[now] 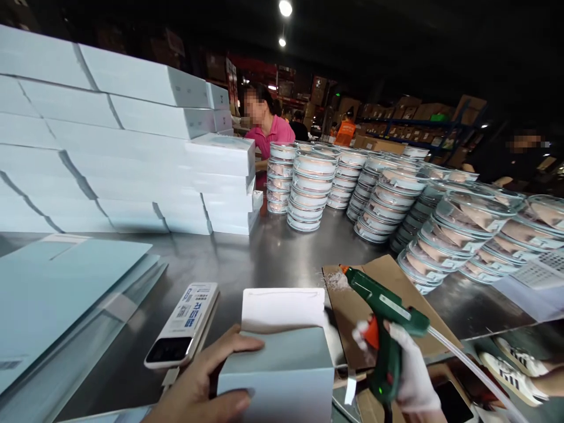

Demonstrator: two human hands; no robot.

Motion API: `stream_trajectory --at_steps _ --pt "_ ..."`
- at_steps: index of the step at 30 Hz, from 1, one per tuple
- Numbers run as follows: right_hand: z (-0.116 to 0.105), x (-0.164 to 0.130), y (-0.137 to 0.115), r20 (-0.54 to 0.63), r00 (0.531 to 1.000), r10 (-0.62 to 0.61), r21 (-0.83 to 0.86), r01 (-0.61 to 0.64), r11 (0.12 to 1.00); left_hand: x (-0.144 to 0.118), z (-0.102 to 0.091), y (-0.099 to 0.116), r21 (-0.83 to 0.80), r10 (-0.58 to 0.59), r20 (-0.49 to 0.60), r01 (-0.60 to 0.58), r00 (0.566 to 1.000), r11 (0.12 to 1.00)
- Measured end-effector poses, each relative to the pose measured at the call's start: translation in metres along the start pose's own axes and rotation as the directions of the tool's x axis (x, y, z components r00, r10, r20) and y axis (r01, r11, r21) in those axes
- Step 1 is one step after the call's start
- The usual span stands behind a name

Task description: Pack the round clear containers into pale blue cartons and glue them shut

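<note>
Left hand [202,385] is bare and wrapped around the left side of a pale blue-grey carton [282,358], thumb lying across its top face and another finger against the front. The carton sits at the near edge of the steel tabletop [273,252] with its white flap [282,308] standing open at the back.

Right hand [408,370] wears a white glove and is closed on the handle of a green hot glue gun [383,320], one finger on the orange trigger. The orange nozzle points up and away to the left, over a brown cardboard sheet [388,282] that lies just right of the carton. A clear glue stick [471,367] pokes out of the gun's back toward the near right corner.

Just left of the carton there's a small white packet with blue print [187,320], lying flat. A pile of flat pale blue sheets [53,294] takes up the near left corner. Along the far left edge, a big stack of white boxes [132,147]. On the right side, leaning stacks of round glass-lidded containers [396,200] run toward the far edge.

A person in a pink shirt [268,132] stands beyond the far edge.
</note>
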State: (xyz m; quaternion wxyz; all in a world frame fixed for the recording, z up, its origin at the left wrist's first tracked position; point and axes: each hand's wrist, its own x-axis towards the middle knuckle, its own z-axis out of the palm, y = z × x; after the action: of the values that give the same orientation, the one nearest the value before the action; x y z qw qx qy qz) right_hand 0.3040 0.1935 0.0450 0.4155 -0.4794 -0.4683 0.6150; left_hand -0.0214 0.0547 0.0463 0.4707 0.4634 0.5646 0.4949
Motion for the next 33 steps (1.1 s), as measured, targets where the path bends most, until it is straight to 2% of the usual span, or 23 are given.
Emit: stream_trajectory --at_steps 2,3,6,8,9,11,12,14,16,17,19,21,23,25,26,27,28,30,31,32,33 --pt "-0.010 0.021 -0.005 -0.079 0.990 0.117 -0.025 -0.119 0.993 -0.001 0.001 0.005 0.022 0.004 0.028 -0.005 1.000 1.000" --pt "-0.016 0.027 -0.008 -0.105 0.986 0.132 -0.078 -0.140 0.987 -0.001 0.002 0.007 0.028 0.006 0.037 -0.007 0.999 1.000" --pt "-0.031 0.023 -0.013 -0.131 0.990 0.049 -0.234 -0.079 0.969 0.002 0.006 0.015 0.054 0.012 0.030 -0.014 0.999 0.998" --pt "-0.027 0.007 -0.011 -0.120 0.991 -0.061 -0.293 0.023 0.956 0.004 0.008 0.017 0.084 0.017 0.005 -0.018 1.000 0.996" --pt "-0.020 -0.002 -0.009 -0.084 0.990 -0.112 -0.305 0.081 0.949 0.006 0.010 0.016 0.090 0.025 -0.001 -0.024 1.000 0.996" --pt "0.004 -0.017 0.001 0.099 0.980 -0.171 -0.277 0.193 0.941 0.008 0.014 0.010 0.075 0.057 -0.015 -0.056 0.998 0.996" --pt "0.018 -0.022 0.007 0.224 0.958 -0.178 -0.233 0.230 0.945 0.008 0.016 0.005 0.055 0.079 -0.037 -0.077 0.996 0.996" --pt "0.040 -0.026 0.021 0.428 0.880 -0.206 -0.124 0.283 0.951 0.007 0.022 -0.008 -0.026 0.117 -0.121 -0.121 0.986 0.992" --pt "0.052 -0.025 0.031 0.516 0.806 -0.290 -0.069 0.376 0.924 0.006 0.026 -0.020 -0.143 0.144 -0.227 -0.179 0.963 0.973" --pt "0.055 -0.024 0.033 0.527 0.785 -0.324 -0.086 0.429 0.899 0.005 0.028 -0.024 -0.185 0.161 -0.267 -0.214 0.950 0.959" --pt "0.055 -0.024 0.031 0.574 0.732 -0.367 -0.153 0.536 0.830 0.005 0.026 -0.028 -0.172 0.222 -0.289 -0.278 0.931 0.945" --pt "0.054 -0.025 0.021 0.636 0.673 -0.379 -0.204 0.619 0.758 0.006 0.020 -0.025 -0.034 0.298 -0.185 -0.309 0.937 0.950" --pt "0.056 -0.026 0.007 0.670 0.623 -0.404 -0.215 0.683 0.698 0.009 0.010 -0.019 0.112 0.327 0.014 -0.326 0.945 0.938" --pt "0.057 -0.026 -0.004 0.682 0.606 -0.410 -0.228 0.708 0.668 0.013 -0.001 -0.013 0.180 0.325 0.150 -0.349 0.934 0.920" --pt "0.057 -0.026 -0.008 0.681 0.617 -0.394 -0.239 0.695 0.678 0.015 -0.006 -0.010 0.182 0.327 0.164 -0.354 0.931 0.917" --pt "0.056 -0.025 -0.010 0.669 0.639 -0.379 -0.232 0.664 0.710 0.017 -0.011 -0.007 0.169 0.332 0.130 -0.351 0.934 0.921" --pt "0.054 -0.024 -0.010 0.642 0.676 -0.363 -0.204 0.606 0.768 0.020 -0.016 -0.005 0.139 0.326 0.048 -0.330 0.944 0.934" --pt "0.050 -0.022 -0.007 0.556 0.777 -0.293 -0.102 0.414 0.904 0.024 -0.022 -0.002 -0.001 0.233 -0.239 -0.240 0.943 0.971" --pt "0.048 -0.020 -0.004 0.512 0.827 -0.231 -0.078 0.312 0.947 0.025 -0.024 -0.001 -0.113 0.131 -0.391 -0.189 0.911 0.976" --pt "0.047 -0.018 -0.001 0.467 0.867 -0.174 -0.091 0.243 0.966 0.027 -0.025 -0.002 -0.234 0.013 -0.496 -0.149 0.868 0.961" --pt "0.047 -0.015 0.002 0.422 0.897 -0.128 -0.144 0.206 0.968 0.028 -0.025 -0.003 -0.333 -0.088 -0.547 -0.120 0.833 0.935"
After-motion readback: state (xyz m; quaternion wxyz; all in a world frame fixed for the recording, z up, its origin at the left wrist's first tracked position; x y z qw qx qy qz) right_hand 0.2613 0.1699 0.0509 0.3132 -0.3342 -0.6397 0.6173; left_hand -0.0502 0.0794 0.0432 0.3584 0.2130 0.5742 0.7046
